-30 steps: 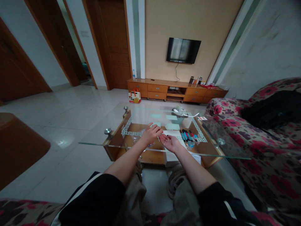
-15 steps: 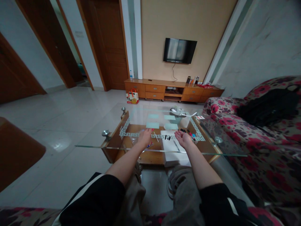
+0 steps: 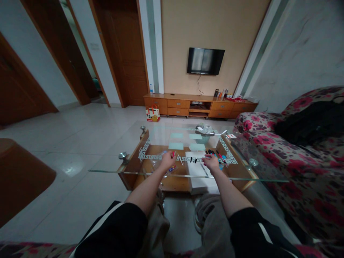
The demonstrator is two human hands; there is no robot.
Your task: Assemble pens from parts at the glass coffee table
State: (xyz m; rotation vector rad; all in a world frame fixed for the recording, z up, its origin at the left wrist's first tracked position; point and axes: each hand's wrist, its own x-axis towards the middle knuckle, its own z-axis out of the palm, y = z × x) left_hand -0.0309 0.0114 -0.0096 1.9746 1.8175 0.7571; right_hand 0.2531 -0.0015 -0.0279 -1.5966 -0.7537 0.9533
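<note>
Over the glass table, my left hand (image 3: 168, 160) is closed, with a small red piece (image 3: 173, 153) pinched at its fingertips; its kind is too small to make out. Just right of it lies a thin white stick (image 3: 180, 159). My right hand (image 3: 211, 163) hovers above the table's right half, fingers apart and pointing left, and I see nothing in it. Two short black pieces (image 3: 193, 160) lie between my hands. Beyond my right hand are several pens (image 3: 212, 152) in dark and bright colours. A clear plastic bag (image 3: 157, 163) rests beside my left hand.
The glass tabletop (image 3: 107, 171) has metal knobs (image 3: 123, 156) at its corners. A white box (image 3: 197, 184) sits on the shelf below. Toward the far side stands a basket (image 3: 206, 133) with plastic in it. A floral sofa (image 3: 306, 154) flanks the right.
My left hand now shows the red piece more plainly at its fingertips. My right hand has turned from palm up to fingers pointing left. The view has tilted slightly.
</note>
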